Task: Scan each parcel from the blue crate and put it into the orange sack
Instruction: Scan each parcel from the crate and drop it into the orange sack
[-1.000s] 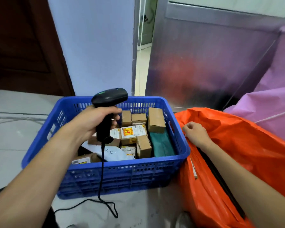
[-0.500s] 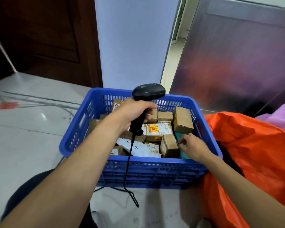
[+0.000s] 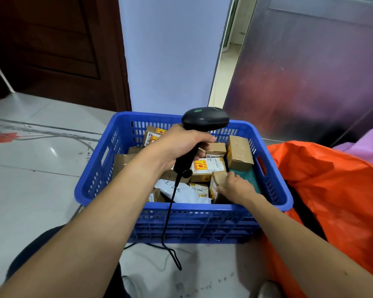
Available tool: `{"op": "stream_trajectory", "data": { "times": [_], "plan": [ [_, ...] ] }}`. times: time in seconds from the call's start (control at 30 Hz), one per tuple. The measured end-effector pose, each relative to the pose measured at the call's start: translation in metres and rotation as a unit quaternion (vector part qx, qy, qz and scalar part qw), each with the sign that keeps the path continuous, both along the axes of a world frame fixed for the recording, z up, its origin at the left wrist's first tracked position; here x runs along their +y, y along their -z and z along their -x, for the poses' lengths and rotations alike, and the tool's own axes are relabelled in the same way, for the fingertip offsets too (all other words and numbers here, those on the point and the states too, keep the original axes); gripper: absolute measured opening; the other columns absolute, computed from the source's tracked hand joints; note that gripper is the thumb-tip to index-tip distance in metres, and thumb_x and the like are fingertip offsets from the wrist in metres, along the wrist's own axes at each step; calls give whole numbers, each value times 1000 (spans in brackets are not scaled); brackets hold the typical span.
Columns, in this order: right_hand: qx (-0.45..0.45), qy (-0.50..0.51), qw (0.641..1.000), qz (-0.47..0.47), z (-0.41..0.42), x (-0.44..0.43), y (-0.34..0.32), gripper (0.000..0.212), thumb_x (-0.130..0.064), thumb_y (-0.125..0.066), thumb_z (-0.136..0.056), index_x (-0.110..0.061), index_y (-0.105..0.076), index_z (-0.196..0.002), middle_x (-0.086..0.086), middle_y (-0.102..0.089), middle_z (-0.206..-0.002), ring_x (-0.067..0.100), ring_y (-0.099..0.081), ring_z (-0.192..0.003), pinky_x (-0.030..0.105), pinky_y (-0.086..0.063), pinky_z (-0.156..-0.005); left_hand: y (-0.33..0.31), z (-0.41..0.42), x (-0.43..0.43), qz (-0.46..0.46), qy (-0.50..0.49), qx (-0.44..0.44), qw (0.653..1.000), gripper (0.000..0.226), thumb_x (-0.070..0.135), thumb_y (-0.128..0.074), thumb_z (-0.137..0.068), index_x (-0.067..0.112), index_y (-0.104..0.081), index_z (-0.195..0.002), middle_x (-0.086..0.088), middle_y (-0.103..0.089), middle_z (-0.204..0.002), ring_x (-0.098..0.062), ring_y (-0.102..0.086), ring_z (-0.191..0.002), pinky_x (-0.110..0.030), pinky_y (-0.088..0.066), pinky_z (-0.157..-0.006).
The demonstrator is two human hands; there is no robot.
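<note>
Blue crate point(image 3: 181, 220) sits on the floor, loaded with cardboard parcels point(image 3: 238, 155), so plenty is left. Orange sack point(image 3: 332, 190) touches the crate's right side; its contents are hidden, so the count done is unknown. Left hand point(image 3: 181, 145): grip clamped round the barcode scanner point(image 3: 205, 119) handle, above the crate. Right hand point(image 3: 238, 187): grip pinching a small cardboard parcel point(image 3: 219, 178) near the crate's front right, not lifted yet. Judged: pick step; scan and drop pending.

Dark trousers point(image 3: 41, 250) cover the left knee, with pale shoes point(image 3: 130, 287) below.
</note>
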State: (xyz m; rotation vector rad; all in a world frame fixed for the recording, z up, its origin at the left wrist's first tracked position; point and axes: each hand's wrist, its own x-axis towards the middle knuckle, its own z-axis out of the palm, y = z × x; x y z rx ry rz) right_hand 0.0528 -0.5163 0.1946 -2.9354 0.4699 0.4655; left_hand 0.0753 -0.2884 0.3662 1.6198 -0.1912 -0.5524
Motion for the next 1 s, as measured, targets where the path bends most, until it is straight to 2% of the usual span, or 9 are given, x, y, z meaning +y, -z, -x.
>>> {"op": "stream_trajectory", "data": {
  "times": [0.13, 0.3, 0.4, 0.5, 0.63, 0.73, 0.8, 0.87, 1.0],
  "plan": [
    [-17, 23, 1000, -14, 2, 2, -1, 51, -42, -53, -100, -7, -39, -135, 20, -51, -137, 40, -58, -119, 44, -46, -91, 1, 0, 0, -8, -2, -8, 1000, 15, 17, -78, -91, 12, -75, -104, -2, -76, -76, -13, -69, -68, -35, -61, -82],
    [-66, 49, 996, -46, 10, -7, -10, 53, -44, -55, -99, -9, -39, -136, 17, -50, -135, 43, -57, -118, 46, -46, -90, 1, -1, 0, -10, 0, -5, 1000, 13, 15, -77, -92, 12, -75, -104, -2, -76, -74, -11, -68, -66, -29, -60, -74],
    [-112, 63, 989, -76, 16, -18, -22, 60, -49, -53, -99, -11, -39, -143, 14, -51, -137, 39, -58, -116, 47, -48, -93, 3, -1, -3, -15, -1, -9, 1000, 12, 16, -77, -92, 11, -75, -103, -2, -76, -74, -12, -68, -66, -30, -60, -74],
    [-160, 79, 978, -108, 20, -29, -40, 57, -50, -55, -99, -12, -45, -140, 10, -55, -135, 31, -60, -113, 46, -50, -93, 7, -3, -5, -17, 2, -8, 1000, 17, 18, -77, -93, 11, -75, -108, -3, -75, -77, -14, -68, -69, -32, -59, -75],
    [-223, 95, 953, -183, 29, -48, -74, 40, -36, -57, -102, -6, -55, -128, 6, -64, -117, 29, -63, -110, 41, -49, -93, 10, -4, -12, 8, -18, 0, 1000, 19, 24, -75, -96, 10, -74, -109, -6, -72, -80, -14, -66, -68, -30, -57, -71],
    [-257, 137, 922, -257, 38, -64, -99, 34, -36, -59, -98, -12, -59, -122, 8, -73, -106, 25, -73, -89, 48, -56, -92, 12, -4, -21, 23, -46, 5, 999, 18, 24, -75, -96, 9, -74, -105, -7, -72, -78, -13, -66, -63, -27, -58, -64],
    [-272, 145, 905, -293, 44, -70, -115, 29, -30, -61, -98, -12, -63, -121, 11, -74, -102, 25, -75, -81, 50, -59, -87, 14, -4, -26, 31, -72, 9, 997, 16, 24, -76, -95, 9, -74, -100, -7, -71, -76, -13, -66, -60, -26, -58, -60],
    [-289, 135, 897, -307, 53, -75, -135, 24, -24, -60, -99, -11, -66, -118, 12, -76, -97, 28, -75, -80, 45, -61, -79, 15, -2, -33, 38, -79, 12, 996, 16, 24, -77, -95, 9, -73, -99, -7, -71, -76, -14, -67, -61, -27, -57, -60],
    [-335, 127, 864, -354, 80, -82, -175, 13, -19, -62, -97, -14, -67, -108, 6, -75, -87, 20, -72, -67, 32, -57, -64, 14, 9, -44, 83, -54, 42, 994, 17, 20, -74, -96, 7, -72, -108, -8, -70, -82, -17, -65, -68, -32, -56, -70]
  ]
}}
